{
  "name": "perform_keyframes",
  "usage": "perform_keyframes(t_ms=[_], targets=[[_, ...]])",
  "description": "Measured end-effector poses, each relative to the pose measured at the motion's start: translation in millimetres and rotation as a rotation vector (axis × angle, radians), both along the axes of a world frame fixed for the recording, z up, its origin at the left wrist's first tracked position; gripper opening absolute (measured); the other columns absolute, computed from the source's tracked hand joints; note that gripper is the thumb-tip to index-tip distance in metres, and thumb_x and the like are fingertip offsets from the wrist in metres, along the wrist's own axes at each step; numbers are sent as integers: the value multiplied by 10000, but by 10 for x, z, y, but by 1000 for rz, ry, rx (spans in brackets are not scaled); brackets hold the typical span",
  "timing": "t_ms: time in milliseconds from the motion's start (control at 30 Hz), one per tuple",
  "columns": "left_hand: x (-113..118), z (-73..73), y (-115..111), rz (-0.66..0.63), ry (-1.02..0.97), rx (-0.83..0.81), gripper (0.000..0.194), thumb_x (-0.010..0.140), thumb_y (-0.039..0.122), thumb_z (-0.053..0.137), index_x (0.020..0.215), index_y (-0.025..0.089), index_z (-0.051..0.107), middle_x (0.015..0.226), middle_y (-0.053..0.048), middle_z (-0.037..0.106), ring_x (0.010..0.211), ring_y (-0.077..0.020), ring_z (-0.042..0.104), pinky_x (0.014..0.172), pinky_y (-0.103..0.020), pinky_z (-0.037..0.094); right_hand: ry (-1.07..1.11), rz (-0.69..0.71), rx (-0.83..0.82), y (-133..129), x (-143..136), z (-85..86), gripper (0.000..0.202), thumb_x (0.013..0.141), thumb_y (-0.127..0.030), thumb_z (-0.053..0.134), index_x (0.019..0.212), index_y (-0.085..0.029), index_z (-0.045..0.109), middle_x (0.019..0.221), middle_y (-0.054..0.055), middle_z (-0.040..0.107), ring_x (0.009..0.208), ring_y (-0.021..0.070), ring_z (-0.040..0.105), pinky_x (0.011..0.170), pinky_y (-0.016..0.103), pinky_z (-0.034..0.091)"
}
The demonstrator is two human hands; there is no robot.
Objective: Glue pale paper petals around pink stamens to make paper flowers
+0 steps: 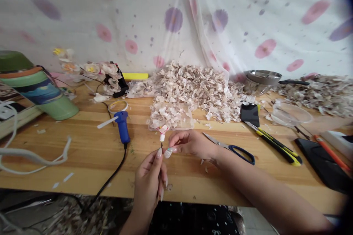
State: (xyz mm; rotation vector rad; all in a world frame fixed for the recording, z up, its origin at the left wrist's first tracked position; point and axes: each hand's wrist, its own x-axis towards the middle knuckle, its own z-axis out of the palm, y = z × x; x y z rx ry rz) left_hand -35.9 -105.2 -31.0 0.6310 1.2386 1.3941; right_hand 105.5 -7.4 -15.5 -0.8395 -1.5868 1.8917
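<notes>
My left hand (149, 170) is closed around a thin dark stem, held upright above the table's front part. At its top sits a small artificial flower head (162, 137), white with pink-red edges. My right hand (191, 144) comes in from the right, its thumb and forefinger pinching a small pale petal (167, 154) beside the stem. The fingertips of both hands nearly meet there. Just beyond them, a clear plastic box (190, 120) holds loose petals (165, 115). Left of my hands lies a blue glue gun (122, 128) with a white glue stick in it.
A big heap of dried petals (193, 88) lies behind the box. Scissors (228, 148), a yellow-black utility knife (275, 147) and a black phone (321, 163) lie to the right. Finished-looking flowers (109, 75) and a green tumbler (45, 90) stand at left.
</notes>
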Motion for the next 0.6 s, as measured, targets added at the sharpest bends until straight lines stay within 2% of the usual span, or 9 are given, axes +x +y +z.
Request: perform_keyframes(t_ms=[167, 267, 400, 600], targets=[[-76, -16, 7, -32, -111, -2, 508, 659, 597, 762, 834, 133, 651, 360, 96, 478, 208, 19, 261, 264, -65, 172, -23, -78, -9, 10, -27, -32, 280, 622, -357, 840, 756, -167, 684, 737, -26, 636, 652, 101, 540, 682, 276, 411], [-114, -17, 10, -48, -160, -18, 504, 628, 573, 793, 826, 134, 645, 344, 98, 474, 201, 15, 256, 260, -71, 170, -1, -117, 28, 24, -5, 27, 293, 633, -387, 839, 758, -170, 686, 767, -20, 636, 687, 106, 549, 720, 283, 427], [-120, 24, -28, -82, -132, -39, 439, 687, 537, 761, 820, 143, 623, 345, 102, 472, 203, 6, 257, 262, -79, 160, 55, -143, 184, 52, 53, 164, 285, 639, -406, 846, 733, -178, 702, 821, -3, 609, 760, 122, 558, 737, 282, 446], [-89, 128, -105, -110, -17, -99, 444, 715, 554, 717, 850, 142, 621, 347, 107, 452, 220, -6, 249, 257, -96, 142, 63, -70, 326, 76, 107, 249, 193, 698, -357, 818, 743, -193, 727, 854, 5, 574, 769, 125, 558, 701, 277, 453]])
